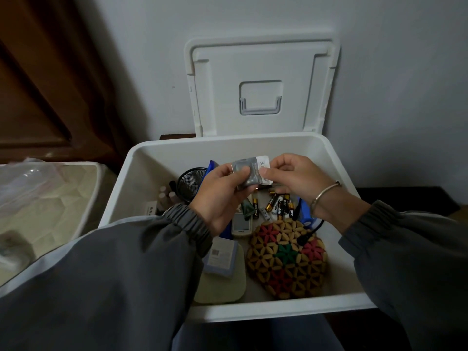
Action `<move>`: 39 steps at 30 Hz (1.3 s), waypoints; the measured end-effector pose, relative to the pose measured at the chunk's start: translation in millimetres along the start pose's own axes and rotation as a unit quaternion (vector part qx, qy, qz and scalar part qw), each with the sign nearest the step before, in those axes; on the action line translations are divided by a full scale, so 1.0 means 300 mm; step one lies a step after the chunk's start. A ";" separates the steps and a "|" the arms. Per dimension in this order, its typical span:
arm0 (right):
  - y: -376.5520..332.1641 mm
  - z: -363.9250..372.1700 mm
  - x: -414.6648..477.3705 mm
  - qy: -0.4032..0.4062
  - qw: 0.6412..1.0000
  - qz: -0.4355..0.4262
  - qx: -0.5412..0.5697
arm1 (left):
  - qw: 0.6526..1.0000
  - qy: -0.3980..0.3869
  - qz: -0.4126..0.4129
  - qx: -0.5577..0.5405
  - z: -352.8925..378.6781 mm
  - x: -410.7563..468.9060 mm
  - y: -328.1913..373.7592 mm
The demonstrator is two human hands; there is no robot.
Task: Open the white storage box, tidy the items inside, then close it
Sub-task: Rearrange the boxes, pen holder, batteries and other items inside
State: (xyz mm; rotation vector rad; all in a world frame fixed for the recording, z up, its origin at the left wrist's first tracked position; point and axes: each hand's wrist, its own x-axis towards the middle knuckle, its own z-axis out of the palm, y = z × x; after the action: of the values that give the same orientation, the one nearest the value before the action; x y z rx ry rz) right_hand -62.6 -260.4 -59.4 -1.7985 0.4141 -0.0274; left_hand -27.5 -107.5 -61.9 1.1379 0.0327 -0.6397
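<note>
When planning set-down, note packet [249,163] pinched by left hand [222,196] at 9 o'clock, right hand [291,181] at 3, long axis 9-to-3, batteries [277,203] at 6.

Dim, flat indoor light; dark corners, wide-angle bending at the edges, soft blur on near sleeves [106,269].

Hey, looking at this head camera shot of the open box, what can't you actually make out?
- Head view: what the packet contains. The left hand and right hand cover much of it, and its label print is too small.
- Head view: the front-left floor of the white storage box, hidden behind the left sleeve.
- Head view: the print on the batteries, too small and dim.
</note>
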 end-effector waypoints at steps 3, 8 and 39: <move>-0.006 -0.003 -0.002 -0.006 0.999 -0.007 0.033 | 1.000 0.004 0.007 -0.003 -0.002 0.005 0.001; -0.012 -0.001 -0.005 0.002 0.997 -0.073 -0.006 | 0.992 0.020 0.034 0.123 -0.003 0.007 -0.011; 0.034 0.096 -0.032 -0.124 0.986 0.039 -0.100 | 0.662 0.327 0.184 0.649 -0.437 -0.197 0.260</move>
State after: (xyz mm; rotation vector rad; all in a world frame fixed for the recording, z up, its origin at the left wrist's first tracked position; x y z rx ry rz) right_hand -67.5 -232.9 -75.0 -1.9525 0.3157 0.2990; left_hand 0.1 51.3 -34.5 2.6539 -0.0573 0.3073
